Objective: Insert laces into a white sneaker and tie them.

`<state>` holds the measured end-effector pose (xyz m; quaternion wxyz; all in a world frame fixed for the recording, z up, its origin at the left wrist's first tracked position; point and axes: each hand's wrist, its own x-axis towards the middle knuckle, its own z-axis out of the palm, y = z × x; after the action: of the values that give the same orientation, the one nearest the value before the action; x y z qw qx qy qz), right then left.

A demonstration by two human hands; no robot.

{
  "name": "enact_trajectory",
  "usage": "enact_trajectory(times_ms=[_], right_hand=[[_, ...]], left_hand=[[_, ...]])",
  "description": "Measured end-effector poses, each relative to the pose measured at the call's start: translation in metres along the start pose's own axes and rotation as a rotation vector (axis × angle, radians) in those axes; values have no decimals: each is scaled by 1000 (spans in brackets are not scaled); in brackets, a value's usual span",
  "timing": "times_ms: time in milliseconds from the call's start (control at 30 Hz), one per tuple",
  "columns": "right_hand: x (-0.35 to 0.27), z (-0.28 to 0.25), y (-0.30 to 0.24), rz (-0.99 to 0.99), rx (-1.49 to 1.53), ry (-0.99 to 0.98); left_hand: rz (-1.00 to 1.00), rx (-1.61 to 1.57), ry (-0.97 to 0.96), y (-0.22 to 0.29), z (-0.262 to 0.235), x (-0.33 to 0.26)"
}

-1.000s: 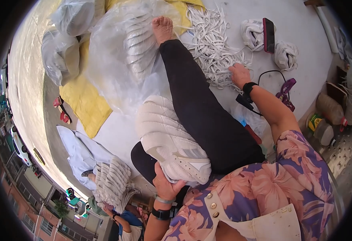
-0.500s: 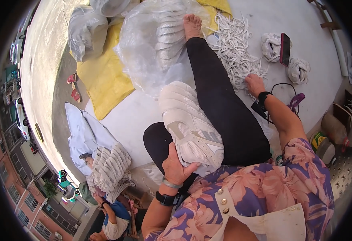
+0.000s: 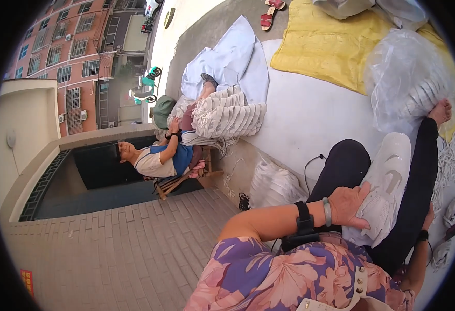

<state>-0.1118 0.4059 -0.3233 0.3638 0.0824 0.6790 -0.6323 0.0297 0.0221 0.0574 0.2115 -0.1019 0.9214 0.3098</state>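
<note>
One white shoe upper (image 3: 388,189) across the lap, on the black-trousered leg (image 3: 419,171). Likely light, soft and floppy, best pinched at the stiffer heel end. Left hand (image 3: 349,205) flat on its near end, fingers spread, pressing rather than gripping. Right hand near the lower right rim, mostly hidden; grip impossible to tell.

You're outdoors in daylight: grey brick paving (image 3: 134,243) below, pale concrete slab (image 3: 310,114) ahead with a yellow sheet (image 3: 331,46) on it. Red-brick block (image 3: 77,46) with rows of windows behind, cream wall (image 3: 25,135) beside a dark doorway (image 3: 98,171).
</note>
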Motion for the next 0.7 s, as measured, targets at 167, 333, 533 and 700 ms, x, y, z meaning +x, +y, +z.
enact_trajectory(times_ms=[167, 333, 533, 700], right_hand=[[-54, -37, -47, -126, -210, 2], [-98, -38, -103, -366, -587, 39], [-181, 60, -275, -383, -802, -211], [-288, 164, -382, -304, -540, -360]], left_hand=[[69, -52, 7, 8, -1, 11], [100, -72, 40, 13, -8, 6], [160, 173, -88, 32, -28, -2], [602, -604, 56, 96, -2, 22]])
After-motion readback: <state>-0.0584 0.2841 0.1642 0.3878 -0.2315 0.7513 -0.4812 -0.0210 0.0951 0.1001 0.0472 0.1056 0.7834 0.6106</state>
